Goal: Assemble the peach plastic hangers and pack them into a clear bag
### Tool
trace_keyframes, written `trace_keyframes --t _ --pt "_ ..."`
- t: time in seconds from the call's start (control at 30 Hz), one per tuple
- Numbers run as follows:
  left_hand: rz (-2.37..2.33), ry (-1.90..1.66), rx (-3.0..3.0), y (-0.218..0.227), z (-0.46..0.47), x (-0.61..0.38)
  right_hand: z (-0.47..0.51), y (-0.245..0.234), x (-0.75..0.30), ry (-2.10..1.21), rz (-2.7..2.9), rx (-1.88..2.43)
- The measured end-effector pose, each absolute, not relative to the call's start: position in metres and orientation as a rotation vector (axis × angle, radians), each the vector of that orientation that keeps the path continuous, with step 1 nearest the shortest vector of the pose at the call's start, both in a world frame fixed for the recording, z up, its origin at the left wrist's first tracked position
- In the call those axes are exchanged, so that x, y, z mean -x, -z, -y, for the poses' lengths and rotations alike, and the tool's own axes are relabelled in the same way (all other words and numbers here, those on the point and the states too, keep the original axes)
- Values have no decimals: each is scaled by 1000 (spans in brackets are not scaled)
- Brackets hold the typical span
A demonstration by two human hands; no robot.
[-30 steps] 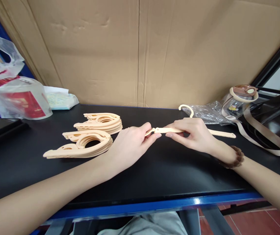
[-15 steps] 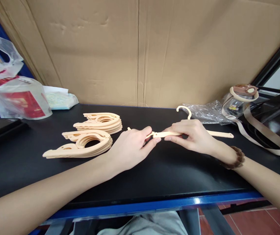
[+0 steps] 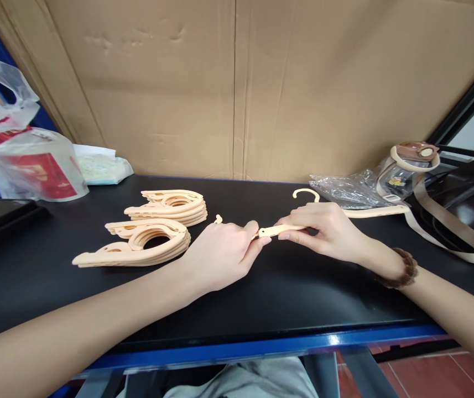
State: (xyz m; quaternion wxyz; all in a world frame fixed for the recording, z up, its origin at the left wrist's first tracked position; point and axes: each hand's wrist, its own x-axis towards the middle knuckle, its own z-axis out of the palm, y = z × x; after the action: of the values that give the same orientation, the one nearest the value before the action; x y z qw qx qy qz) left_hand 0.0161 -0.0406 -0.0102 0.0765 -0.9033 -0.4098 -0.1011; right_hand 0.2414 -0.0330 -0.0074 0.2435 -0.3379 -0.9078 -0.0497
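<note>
A cream plastic folding clothes hanger (image 3: 270, 231) is in my right hand (image 3: 323, 229), whose thumb and fingers are closed round it. Its hook (image 3: 312, 192) rises behind that hand, and a long arm (image 3: 375, 211) sticks out to the right. My left hand (image 3: 226, 254) is closed on a thin cream hanger piece, pinched against the hanger's left end. Most of this piece is hidden; a small tip (image 3: 218, 219) shows beyond the knuckles. Left of my left hand lie two stacks of folded cream hangers, a nearer stack (image 3: 166, 260) and a farther stack (image 3: 197, 213).
On the black table (image 3: 286, 298), a bagged container (image 3: 50, 171) and a tissue pack (image 3: 108, 170) stand at the left, near a dark phone (image 3: 0, 218). Crumpled clear plastic (image 3: 348, 188) and a strapped bottle (image 3: 402, 177) are at the right. Cardboard (image 3: 178, 88) closes off the back.
The hanger has turned in my grip: its right arm has swung up and back, and its hook has shifted slightly left and lower. The fingers of both hands have drawn slightly closer around the joint.
</note>
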Motion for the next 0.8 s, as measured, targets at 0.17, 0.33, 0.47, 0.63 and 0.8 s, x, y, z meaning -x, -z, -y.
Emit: trace_keyframes --t 0.17,0.33,0.47,0.63,0.8 --pt "1214 235 2667 10 42 -17 33 7 -241 146 2497 939" --pt "1168 191 2633 10 43 -17 33 8 -242 87 2521 946" --pt "1102 166 2634 12 42 -16 32 10 -242 -40 2524 962" --pt "1050 154 2621 11 42 -15 31 11 -241 -151 2516 949" --pt "1015 112 2638 10 42 -16 31 10 -241 -217 2528 958"
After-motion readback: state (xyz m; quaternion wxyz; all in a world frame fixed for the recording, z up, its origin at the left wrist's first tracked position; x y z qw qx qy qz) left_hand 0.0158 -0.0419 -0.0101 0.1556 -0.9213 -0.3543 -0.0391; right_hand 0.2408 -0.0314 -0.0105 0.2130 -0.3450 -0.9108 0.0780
